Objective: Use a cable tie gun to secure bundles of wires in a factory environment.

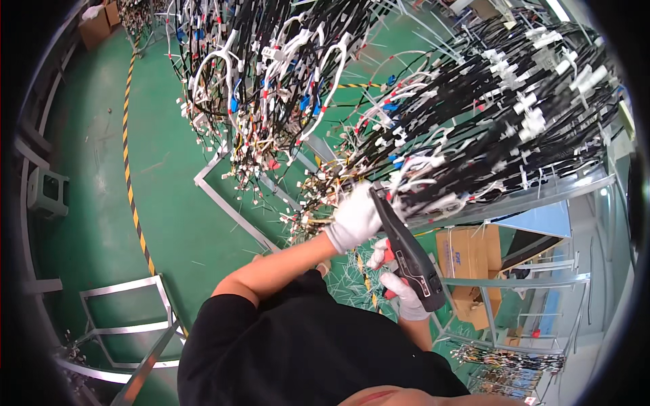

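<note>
Head — tool (409, 254) diagonal, nose (381, 205) up-left

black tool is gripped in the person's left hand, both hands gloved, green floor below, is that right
Not quite: the head view shows the black tool gripped in the right hand, not the left hand. Both hands are gloved, and the green floor is below.

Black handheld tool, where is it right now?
In the head view, the black handheld tool is right of centre, in the right hand, its tip by the left hand, the cardboard box to its right.
</note>
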Demonstrator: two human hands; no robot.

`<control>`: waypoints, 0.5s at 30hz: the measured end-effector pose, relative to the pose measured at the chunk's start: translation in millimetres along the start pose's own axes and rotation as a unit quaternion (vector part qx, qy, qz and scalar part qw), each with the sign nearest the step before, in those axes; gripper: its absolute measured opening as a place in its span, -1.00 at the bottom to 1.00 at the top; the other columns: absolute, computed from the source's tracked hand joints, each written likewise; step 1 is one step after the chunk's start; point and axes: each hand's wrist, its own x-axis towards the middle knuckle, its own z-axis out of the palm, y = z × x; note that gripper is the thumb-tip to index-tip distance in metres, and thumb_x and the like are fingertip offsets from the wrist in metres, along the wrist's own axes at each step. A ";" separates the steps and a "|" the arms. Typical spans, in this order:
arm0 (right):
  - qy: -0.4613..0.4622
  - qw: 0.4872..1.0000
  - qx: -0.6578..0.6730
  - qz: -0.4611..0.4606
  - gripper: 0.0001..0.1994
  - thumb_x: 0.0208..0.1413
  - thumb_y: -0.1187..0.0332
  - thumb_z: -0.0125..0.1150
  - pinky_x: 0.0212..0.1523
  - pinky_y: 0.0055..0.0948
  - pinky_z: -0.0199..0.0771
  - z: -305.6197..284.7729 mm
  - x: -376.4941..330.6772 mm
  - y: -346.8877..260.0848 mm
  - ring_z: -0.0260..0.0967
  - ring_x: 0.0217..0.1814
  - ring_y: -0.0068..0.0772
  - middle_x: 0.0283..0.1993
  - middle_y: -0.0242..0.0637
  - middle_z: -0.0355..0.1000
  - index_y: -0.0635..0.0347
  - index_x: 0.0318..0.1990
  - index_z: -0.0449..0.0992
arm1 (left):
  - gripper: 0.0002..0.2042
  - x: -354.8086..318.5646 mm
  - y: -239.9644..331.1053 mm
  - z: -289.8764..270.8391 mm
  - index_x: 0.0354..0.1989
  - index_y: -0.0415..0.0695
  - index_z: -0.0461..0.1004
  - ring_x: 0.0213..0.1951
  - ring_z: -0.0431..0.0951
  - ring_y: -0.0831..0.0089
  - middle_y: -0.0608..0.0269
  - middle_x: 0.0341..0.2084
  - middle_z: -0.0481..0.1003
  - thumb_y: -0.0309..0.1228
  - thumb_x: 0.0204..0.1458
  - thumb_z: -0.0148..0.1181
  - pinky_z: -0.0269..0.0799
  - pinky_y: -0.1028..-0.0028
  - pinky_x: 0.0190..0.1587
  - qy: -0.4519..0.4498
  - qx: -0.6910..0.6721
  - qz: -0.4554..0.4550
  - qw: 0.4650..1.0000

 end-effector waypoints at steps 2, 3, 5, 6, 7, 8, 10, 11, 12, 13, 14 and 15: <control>0.026 0.998 0.038 -0.043 -0.50 0.01 0.60 0.26 0.02 -0.40 0.41 -4.2 4.4 6.9 0.39 -0.08 -0.47 -0.12 -0.32 0.43 0.29 0.17 0.38 | -0.69 -33.8 17.1 -3.2 -0.08 -0.02 0.49 -0.15 0.47 0.09 0.08 -0.18 0.39 -0.28 -0.02 0.22 0.47 0.19 -0.23 0.004 -0.077 0.075 0.994; 0.117 0.991 0.057 -0.008 -0.54 0.02 0.60 0.25 0.02 -0.41 0.42 -15.4 0.6 20.2 0.41 -0.08 -0.44 -0.11 -0.31 0.43 0.31 0.14 0.39 | -0.64 -50.3 23.2 4.3 -0.02 -0.06 0.49 -0.15 0.46 0.09 0.08 -0.19 0.40 -0.34 -0.05 0.23 0.45 0.20 -0.16 -0.007 -0.071 0.104 0.992; 0.157 0.979 0.115 -0.057 -0.56 0.06 0.56 0.25 0.03 -0.38 0.45 -21.1 11.7 27.6 0.43 -0.07 -0.44 -0.08 -0.30 0.44 0.31 0.14 0.39 | -0.57 -57.1 20.2 5.0 0.04 -0.11 0.49 -0.15 0.45 0.09 0.08 -0.21 0.42 -0.41 -0.09 0.23 0.42 0.21 -0.09 -0.030 -0.066 0.141 0.987; 0.185 0.970 0.143 -0.066 -0.55 0.08 0.55 0.25 0.02 -0.37 0.46 -24.4 9.2 34.0 0.44 -0.06 -0.44 -0.08 -0.29 0.44 0.30 0.16 0.38 | -0.58 -50.7 13.8 -6.1 0.04 -0.11 0.49 -0.13 0.46 0.09 0.08 -0.20 0.43 -0.43 -0.08 0.24 0.42 0.20 -0.07 -0.013 -0.086 0.175 0.981; 0.187 0.968 0.154 -0.061 -0.58 0.18 0.47 0.19 0.06 -0.28 0.41 -28.1 6.9 40.7 0.35 -0.01 -0.40 -0.06 -0.31 0.34 0.23 0.18 0.28 | -0.59 -41.2 6.8 -13.7 0.03 -0.12 0.49 -0.11 0.47 0.09 0.07 -0.19 0.44 -0.45 -0.08 0.25 0.42 0.20 -0.04 0.003 -0.107 0.208 0.972; 0.198 0.966 0.154 -0.063 -0.58 0.18 0.47 0.19 0.06 -0.28 0.41 -25.5 5.9 39.7 0.35 -0.01 -0.40 -0.06 -0.31 0.34 0.23 0.18 0.28 | -0.61 -28.8 -2.6 -16.6 0.02 -0.14 0.49 -0.07 0.47 0.07 0.04 -0.15 0.46 -0.52 -0.05 0.24 0.41 0.20 0.02 0.064 -0.101 0.161 0.980; 0.228 0.959 0.157 -0.068 -0.60 0.20 0.48 0.18 0.03 -0.32 0.43 -25.5 5.7 39.5 0.36 -0.04 -0.45 -0.08 -0.37 0.35 0.20 0.17 0.29 | -0.59 7.4 -7.5 -28.3 0.13 -0.25 0.38 0.10 0.43 -0.04 -0.09 0.03 0.44 -0.54 0.05 0.16 0.34 0.18 0.18 0.119 -0.116 0.085 0.982; 0.239 0.963 0.104 -0.071 -0.62 0.20 0.49 0.18 0.00 -0.34 0.46 -28.0 5.8 40.5 0.37 -0.08 -0.49 -0.10 -0.39 0.36 0.19 0.16 0.30 | -0.50 21.8 -6.6 -27.3 0.23 -0.29 0.28 0.16 0.40 -0.05 -0.12 0.10 0.40 -0.51 0.07 0.15 0.31 0.19 0.22 0.087 -0.150 0.052 0.984; 0.267 0.960 0.054 -0.061 -0.59 0.18 0.48 0.21 -0.02 -0.36 0.47 -21.3 6.2 35.1 0.38 -0.10 -0.49 -0.09 -0.40 0.35 0.18 0.17 0.29 | -0.42 34.7 -6.2 -24.6 0.31 -0.27 0.18 0.16 0.40 -0.04 -0.14 0.13 0.37 -0.50 0.08 0.15 0.33 0.22 0.21 0.070 -0.164 0.059 0.982; 0.275 0.958 0.057 -0.061 -0.60 0.17 0.46 0.22 -0.02 -0.34 0.46 -18.3 8.1 33.5 0.38 -0.11 -0.47 -0.10 -0.39 0.36 0.18 0.15 0.30 | -0.41 45.3 -8.0 -14.7 0.32 -0.28 0.16 0.13 0.42 -0.04 -0.14 0.10 0.40 -0.47 0.08 0.14 0.32 0.19 0.20 0.056 -0.140 0.066 0.986; 0.282 0.956 0.060 -0.060 -0.60 0.17 0.44 0.24 -0.03 -0.31 0.45 -15.9 7.0 32.1 0.38 -0.12 -0.45 -0.11 -0.39 0.36 0.18 0.14 0.32 | -0.40 49.4 -8.1 -2.1 0.32 -0.29 0.14 0.10 0.43 -0.05 -0.15 0.07 0.42 -0.45 0.08 0.12 0.32 0.16 0.18 0.042 -0.114 0.072 0.990; 0.286 0.955 0.057 -0.060 -0.60 0.17 0.44 0.24 -0.03 -0.31 0.45 -14.6 4.3 32.1 0.38 -0.12 -0.45 -0.11 -0.39 0.36 0.18 0.14 0.32 | -0.34 49.2 -5.0 6.7 0.36 -0.28 0.07 0.02 0.46 -0.05 -0.14 0.02 0.44 -0.43 0.06 0.13 0.33 0.13 0.15 -0.026 -0.120 0.043 0.992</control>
